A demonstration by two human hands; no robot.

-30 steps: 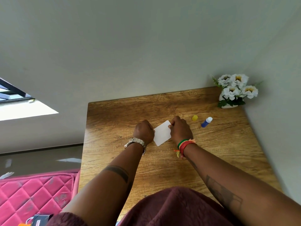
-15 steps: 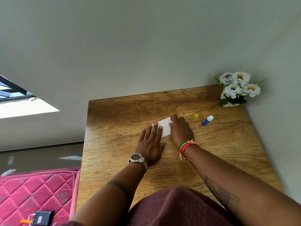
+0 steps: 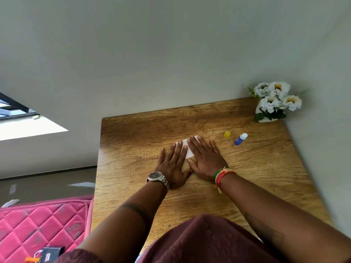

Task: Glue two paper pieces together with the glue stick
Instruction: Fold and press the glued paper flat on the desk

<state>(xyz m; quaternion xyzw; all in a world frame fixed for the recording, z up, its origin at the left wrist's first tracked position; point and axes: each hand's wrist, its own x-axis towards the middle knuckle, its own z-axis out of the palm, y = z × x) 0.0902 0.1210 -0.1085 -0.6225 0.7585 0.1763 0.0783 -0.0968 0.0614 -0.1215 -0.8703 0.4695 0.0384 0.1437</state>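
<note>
Pressing: left hand (image 3: 173, 164) and right hand (image 3: 206, 158), fingers spread flat, on white paper rectangle (image 3: 187, 151)
Resting: blue glue stick (image 3: 240, 139), small yellow cap (image 3: 227, 134) on wooden tabletop (image 3: 266, 168)

Wooden table (image 3: 133, 149) bears paper (image 3: 187, 150), glue stick (image 3: 240, 139), yellow cap (image 3: 227, 134), flowerpot (image 3: 266, 119).

No text, label or number is legible; the watch (image 3: 156, 175) dial and black tag (image 3: 50, 253) are too blurred.
</note>
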